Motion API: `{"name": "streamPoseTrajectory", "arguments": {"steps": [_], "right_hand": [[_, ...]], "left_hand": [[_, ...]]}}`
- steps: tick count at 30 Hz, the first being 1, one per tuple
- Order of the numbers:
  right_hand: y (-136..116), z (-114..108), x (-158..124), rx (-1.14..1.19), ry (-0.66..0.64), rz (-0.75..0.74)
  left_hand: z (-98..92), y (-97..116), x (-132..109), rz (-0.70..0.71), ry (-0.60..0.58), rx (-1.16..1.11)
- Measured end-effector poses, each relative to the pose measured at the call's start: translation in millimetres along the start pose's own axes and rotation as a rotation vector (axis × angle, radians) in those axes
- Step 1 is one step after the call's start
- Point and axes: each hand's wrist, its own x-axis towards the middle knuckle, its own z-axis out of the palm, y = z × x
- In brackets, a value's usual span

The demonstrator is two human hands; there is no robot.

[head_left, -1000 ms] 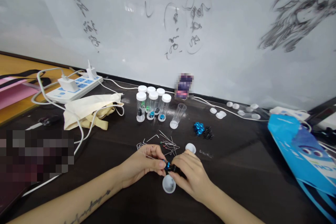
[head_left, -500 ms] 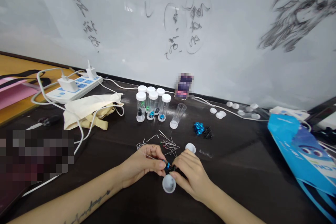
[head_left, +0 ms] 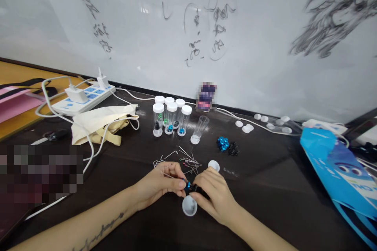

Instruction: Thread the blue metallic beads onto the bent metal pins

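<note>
My left hand (head_left: 160, 184) pinches a small blue metal part (head_left: 188, 185) between thumb and fingers. A thin silver rod (head_left: 168, 174), like the wire tools nearby, also runs through its grip. My right hand (head_left: 216, 195) is closed on a small black part (head_left: 194, 188), which meets the blue one; its exact kind is hidden by the fingers. Just below the fingertips stands a clear round container (head_left: 189, 206) with dark bits inside. Beyond the hands lie several bent hex keys and wire rods (head_left: 190, 160). A white cap (head_left: 213, 165) sits behind my right hand.
Capped clear tubes (head_left: 171, 119) with small coloured parts stand at the back, beside an open tube (head_left: 199, 130). Blue parts (head_left: 223, 143) and black screws (head_left: 233, 149) lie in piles. A power strip (head_left: 85, 98), cloth pouch (head_left: 103, 123) and blue bag (head_left: 338, 172) flank them.
Both hands stay almost in place. The small black part in my right fingers has turned or shifted slightly against the blue one.
</note>
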Motion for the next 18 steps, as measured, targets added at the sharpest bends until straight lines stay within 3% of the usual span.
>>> {"name": "streamPoseTrajectory", "arguments": {"steps": [3, 9, 18], "right_hand": [[0.2, -1.0, 0.2, 0.024, -0.026, 0.024], [0.9, 2.8, -2.9, 0.055, 0.052, 0.023], [0.2, 2.0, -2.7, 0.045, 0.017, -0.005]], "left_hand": [[-0.5, -0.5, 0.7, -0.001, 0.01, -0.007], [-0.9, -0.3, 1.0, 0.008, 0.003, -0.016], [-0.7, -0.7, 0.3, 0.0, -0.011, 0.001]]}}
